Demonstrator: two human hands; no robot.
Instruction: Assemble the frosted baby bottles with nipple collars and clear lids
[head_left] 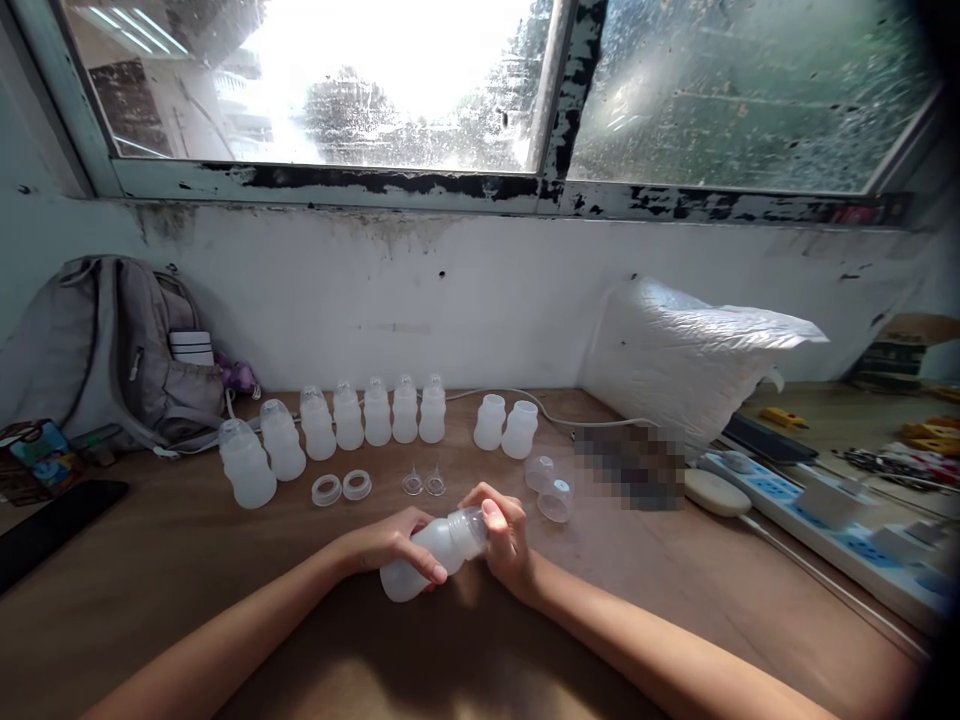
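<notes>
A frosted baby bottle (431, 560) lies tilted between my hands above the table. My left hand (409, 545) is wrapped round its body, and my right hand (504, 530) grips the clear cap at its top end. Beyond my left hand lie two white collar rings (341, 488) and two clear nipples (424, 482). Two clear dome caps (553, 498) rest just past my right hand. Farther back stand two bottles without tops (506, 428). Several capped bottles (347, 415) form a row at the back left.
At the left are a grey backpack (97, 340) and a dark phone (60, 530). A silvery padded bag (675, 360) leans on the wall at the back right. A power strip (832, 530) with plugs and a white cable run along the right side.
</notes>
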